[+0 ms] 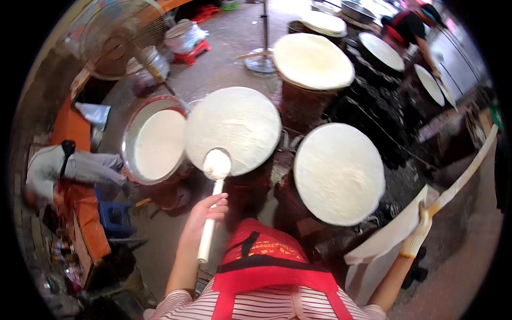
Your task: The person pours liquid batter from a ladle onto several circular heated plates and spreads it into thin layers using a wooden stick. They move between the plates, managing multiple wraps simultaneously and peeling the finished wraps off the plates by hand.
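Observation:
My left hand (208, 212) grips the pale handle of a ladle (208, 236). White batter (218, 163) coats or fills the ladle's bowl, which is over the near edge of a round griddle (234, 128) covered with a pale layer. Left of that griddle is a metal basin (127, 154) of creamy batter (161, 144). A second round griddle (340, 174), also covered in pale batter or dough, lies to the right. My right hand (418, 232), in a knit glove, holds a long wooden tool (468, 180); a broad, flat pale piece (388, 234) extends below the hand.
Ahead, a round pale sheet (314, 60) tops a drum-like stand (300, 104). A pole (265, 32) on a round base rises behind. A fan (118, 48) and blue stool (114, 218) are left. One person (72, 168) is left, another (410, 28) works far right.

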Demonstrator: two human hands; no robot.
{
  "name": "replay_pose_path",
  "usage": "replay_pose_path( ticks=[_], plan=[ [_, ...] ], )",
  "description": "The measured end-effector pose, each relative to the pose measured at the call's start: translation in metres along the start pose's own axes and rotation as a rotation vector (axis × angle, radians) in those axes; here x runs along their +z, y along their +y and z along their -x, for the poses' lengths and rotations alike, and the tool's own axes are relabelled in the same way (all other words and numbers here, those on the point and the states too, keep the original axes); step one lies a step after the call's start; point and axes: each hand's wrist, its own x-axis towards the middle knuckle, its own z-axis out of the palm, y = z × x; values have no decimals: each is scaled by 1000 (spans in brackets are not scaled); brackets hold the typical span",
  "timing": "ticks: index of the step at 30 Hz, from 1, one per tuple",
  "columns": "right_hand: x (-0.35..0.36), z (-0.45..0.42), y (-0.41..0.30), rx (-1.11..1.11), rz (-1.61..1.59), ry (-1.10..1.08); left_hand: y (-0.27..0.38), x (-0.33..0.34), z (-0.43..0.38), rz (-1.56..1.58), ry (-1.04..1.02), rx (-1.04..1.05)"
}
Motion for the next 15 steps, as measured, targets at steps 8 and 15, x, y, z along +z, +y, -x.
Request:
replay_pose_path(
  ticks=[8,15],
  plan=[
    [319,-155,-75,107,-662,-260,99,-2,-18,-101,-10,213],
    [416,-192,-98,54,-768,-264,167,-5,-14,-30,44,383]
  ],
)
